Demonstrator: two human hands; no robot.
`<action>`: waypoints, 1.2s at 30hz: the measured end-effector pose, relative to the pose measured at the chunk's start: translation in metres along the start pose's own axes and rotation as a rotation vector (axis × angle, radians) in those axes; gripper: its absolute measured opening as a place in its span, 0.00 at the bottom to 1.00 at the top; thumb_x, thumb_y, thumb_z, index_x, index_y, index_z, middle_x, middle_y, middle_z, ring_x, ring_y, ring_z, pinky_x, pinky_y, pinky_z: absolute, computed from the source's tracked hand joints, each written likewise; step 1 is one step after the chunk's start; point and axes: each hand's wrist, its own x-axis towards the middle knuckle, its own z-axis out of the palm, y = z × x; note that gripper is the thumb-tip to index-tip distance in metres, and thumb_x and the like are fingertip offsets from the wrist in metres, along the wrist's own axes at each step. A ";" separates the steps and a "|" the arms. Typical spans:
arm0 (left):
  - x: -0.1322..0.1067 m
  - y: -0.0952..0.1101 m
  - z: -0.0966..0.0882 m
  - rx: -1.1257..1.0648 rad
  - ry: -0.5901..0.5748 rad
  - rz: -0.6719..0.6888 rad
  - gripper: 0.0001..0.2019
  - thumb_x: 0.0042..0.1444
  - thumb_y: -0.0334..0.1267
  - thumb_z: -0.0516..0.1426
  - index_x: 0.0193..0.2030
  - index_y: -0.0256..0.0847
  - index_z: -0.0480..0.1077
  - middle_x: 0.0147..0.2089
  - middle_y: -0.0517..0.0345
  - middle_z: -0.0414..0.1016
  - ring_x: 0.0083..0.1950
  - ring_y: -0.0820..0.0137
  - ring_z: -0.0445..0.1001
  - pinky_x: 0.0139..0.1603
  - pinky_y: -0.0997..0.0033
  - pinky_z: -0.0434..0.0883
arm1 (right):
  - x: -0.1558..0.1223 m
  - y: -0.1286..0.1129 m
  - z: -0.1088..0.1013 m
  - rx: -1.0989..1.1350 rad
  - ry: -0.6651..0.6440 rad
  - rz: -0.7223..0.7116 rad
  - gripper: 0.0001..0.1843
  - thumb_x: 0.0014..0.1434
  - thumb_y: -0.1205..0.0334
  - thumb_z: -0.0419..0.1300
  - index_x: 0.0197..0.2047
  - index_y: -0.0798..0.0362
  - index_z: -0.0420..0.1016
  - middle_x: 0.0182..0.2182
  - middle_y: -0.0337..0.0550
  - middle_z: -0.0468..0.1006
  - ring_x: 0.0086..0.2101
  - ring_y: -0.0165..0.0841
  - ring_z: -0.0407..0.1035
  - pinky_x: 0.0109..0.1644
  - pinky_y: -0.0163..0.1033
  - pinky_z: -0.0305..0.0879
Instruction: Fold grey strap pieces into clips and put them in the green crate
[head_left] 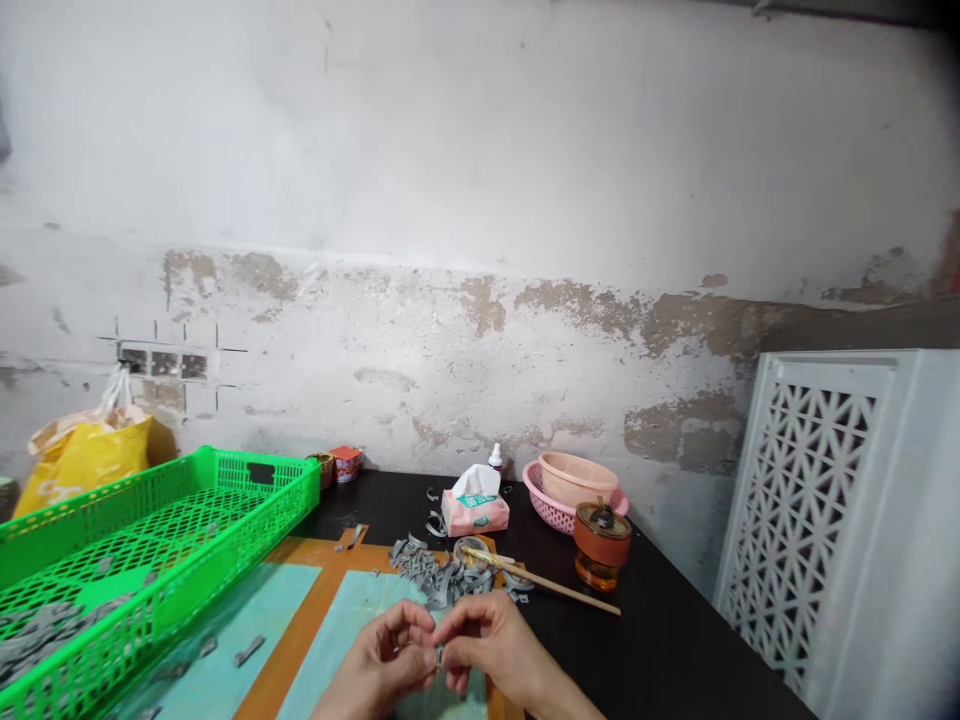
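Observation:
My left hand (386,655) and my right hand (491,645) meet at the bottom middle of the view, fingers pinched together on a small grey piece (439,655) held between them above a teal mat (352,625). Just beyond the hands lies a heap of several similar grey strips (439,575). A green plastic crate (161,540) at the left holds more of the grey pieces (34,635).
On the black table (660,640) stand a pink tissue pack (474,512), a pink basket with a bowl (574,490), an amber jar (602,545), a thin wooden stick (555,585) and a small white bottle (496,457). A yellow bag (82,455) sits far left, a white lattice panel (817,500) right.

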 end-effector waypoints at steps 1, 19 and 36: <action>0.000 0.001 0.001 -0.003 0.005 -0.011 0.14 0.37 0.39 0.72 0.29 0.38 0.75 0.25 0.61 0.76 0.24 0.73 0.72 0.26 0.76 0.63 | -0.001 0.000 -0.001 -0.024 -0.009 -0.018 0.20 0.36 0.50 0.74 0.26 0.57 0.80 0.21 0.37 0.72 0.19 0.28 0.68 0.24 0.34 0.64; 0.000 0.004 0.005 -0.035 0.066 0.068 0.18 0.35 0.43 0.72 0.34 0.37 0.81 0.29 0.51 0.82 0.35 0.61 0.76 0.44 0.62 0.69 | -0.005 -0.012 0.004 0.083 0.013 -0.170 0.19 0.49 0.49 0.69 0.31 0.56 0.71 0.25 0.41 0.74 0.27 0.31 0.69 0.34 0.37 0.64; -0.001 0.005 0.002 0.057 0.115 0.044 0.16 0.34 0.45 0.72 0.24 0.37 0.74 0.22 0.60 0.77 0.24 0.72 0.72 0.30 0.72 0.67 | 0.002 0.010 -0.002 0.030 0.092 -0.080 0.22 0.42 0.49 0.72 0.36 0.54 0.76 0.25 0.38 0.72 0.25 0.30 0.66 0.29 0.34 0.63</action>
